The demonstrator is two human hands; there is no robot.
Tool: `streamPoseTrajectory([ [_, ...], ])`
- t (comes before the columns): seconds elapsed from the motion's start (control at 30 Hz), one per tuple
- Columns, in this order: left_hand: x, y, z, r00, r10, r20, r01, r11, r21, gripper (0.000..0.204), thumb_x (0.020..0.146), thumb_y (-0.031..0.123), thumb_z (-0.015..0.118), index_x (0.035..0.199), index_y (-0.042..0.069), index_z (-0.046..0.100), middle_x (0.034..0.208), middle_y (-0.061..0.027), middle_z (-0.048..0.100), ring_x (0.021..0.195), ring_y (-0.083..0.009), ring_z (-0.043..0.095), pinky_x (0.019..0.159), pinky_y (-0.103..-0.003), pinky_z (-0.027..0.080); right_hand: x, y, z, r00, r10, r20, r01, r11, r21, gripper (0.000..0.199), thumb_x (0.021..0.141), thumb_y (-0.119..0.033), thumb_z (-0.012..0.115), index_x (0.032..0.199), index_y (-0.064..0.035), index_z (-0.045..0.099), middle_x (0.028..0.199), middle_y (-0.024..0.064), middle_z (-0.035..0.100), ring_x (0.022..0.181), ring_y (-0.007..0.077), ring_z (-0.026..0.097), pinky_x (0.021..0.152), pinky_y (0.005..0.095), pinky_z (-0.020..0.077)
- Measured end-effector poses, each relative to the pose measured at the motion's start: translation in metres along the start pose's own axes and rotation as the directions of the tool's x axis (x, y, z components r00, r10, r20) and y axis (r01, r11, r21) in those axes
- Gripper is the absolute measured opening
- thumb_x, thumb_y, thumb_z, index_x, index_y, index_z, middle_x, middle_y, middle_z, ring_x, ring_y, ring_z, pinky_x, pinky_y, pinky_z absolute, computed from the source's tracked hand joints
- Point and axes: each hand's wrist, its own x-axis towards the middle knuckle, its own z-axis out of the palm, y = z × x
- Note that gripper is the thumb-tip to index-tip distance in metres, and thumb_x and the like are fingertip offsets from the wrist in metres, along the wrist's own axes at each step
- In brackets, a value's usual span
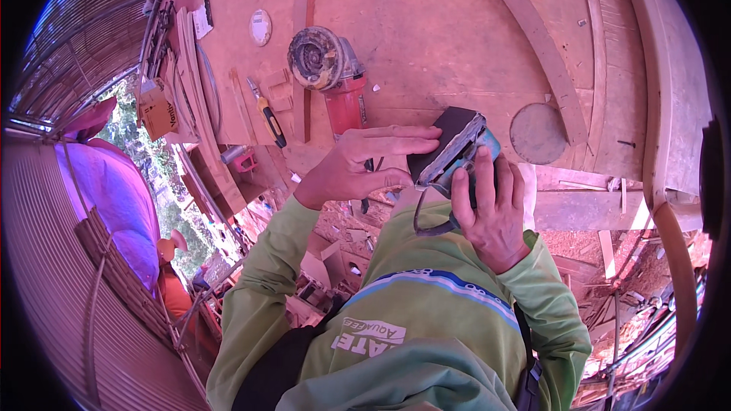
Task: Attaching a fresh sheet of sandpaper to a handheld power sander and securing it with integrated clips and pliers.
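My right hand (491, 209) grips a teal power sander (457, 154), tilted up so its dark sanding pad (449, 128) faces left. My left hand (358, 164) is beside it, fingers stretched out flat. The fingertips touch the pad's upper edge and the thumb reaches toward its lower edge near the clamp. A dark cord loop (426, 224) hangs below the sander. Both green sleeves come up from the lower edge, over the front edge of a wooden workbench (434, 23).
On the bench lie a red angle grinder (335, 76) with a dusty disc, a yellow and black utility knife (266, 118), a round grey disc (537, 133), a small white round lid (260, 27) and curved wood strips (533, 30). Wood scraps litter the ground at lower right.
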Motion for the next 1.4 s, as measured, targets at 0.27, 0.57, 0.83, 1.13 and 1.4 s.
streamPoseTrajectory([
  [0.27,0.001,0.004,0.004,1.000,0.004,-0.014,-0.004,1.000,-0.003,0.055,0.089,0.013,0.080,0.142,0.004,0.067,0.148,-0.0166,0.063,0.136,-0.0327,0.062,0.113,-0.040,0.049,0.004,0.005,-0.009,0.999,-0.026,0.036,0.024,0.998,0.061,0.054,0.097,-0.006,0.064,0.145,-0.0031,0.040,0.150,0.0347,0.046,0.109,0.0493,0.063,0.088,0.0605,0.0534],
  [0.57,0.009,0.013,0.007,0.998,0.046,-0.031,-0.044,0.998,0.051,0.054,0.092,0.008,0.077,0.144,0.005,0.064,0.149,-0.0174,0.063,0.138,-0.0336,0.060,0.113,-0.042,0.050,0.009,0.011,-0.018,0.999,0.017,0.036,-0.020,0.996,0.084,0.052,0.094,-0.009,0.064,0.143,-0.0032,0.045,0.149,0.0324,0.048,0.111,0.0484,0.063,0.091,0.0581,0.0530],
  [0.83,0.057,0.025,0.010,0.987,-0.079,-0.138,0.049,0.977,-0.209,0.040,0.100,0.014,0.075,0.135,-0.003,0.066,0.131,-0.0146,0.072,0.119,-0.0221,0.070,0.103,-0.037,0.056,0.043,0.036,-0.053,0.965,0.205,0.163,-0.255,0.876,0.409,0.098,0.067,-0.004,0.083,0.152,0.0065,0.036,0.148,0.0338,0.043,0.125,0.0507,0.049,0.105,0.0594,0.0426],
  [1.13,0.100,0.044,0.002,0.998,-0.053,-0.033,0.059,0.975,0.214,0.044,0.093,0.023,0.081,0.126,-0.003,0.069,0.117,-0.0175,0.076,0.104,-0.0266,0.075,0.091,-0.040,0.058,0.028,0.062,-0.042,0.939,0.304,0.163,-0.343,0.775,0.530,0.108,0.071,-0.022,0.091,0.155,0.0060,0.029,0.144,0.0332,0.044,0.135,0.0559,0.043,0.115,0.0612,0.0368],
  [1.4,0.109,0.040,-0.002,0.998,-0.068,-0.012,0.069,0.992,0.108,0.033,0.093,0.019,0.080,0.118,-0.001,0.070,0.107,-0.0114,0.075,0.097,-0.0204,0.072,0.090,-0.035,0.057,0.021,0.064,-0.046,0.914,0.349,0.205,-0.402,0.725,0.559,0.114,0.070,-0.023,0.093,0.159,0.0037,0.027,0.145,0.0310,0.045,0.138,0.0523,0.044,0.117,0.0555,0.0386],
])
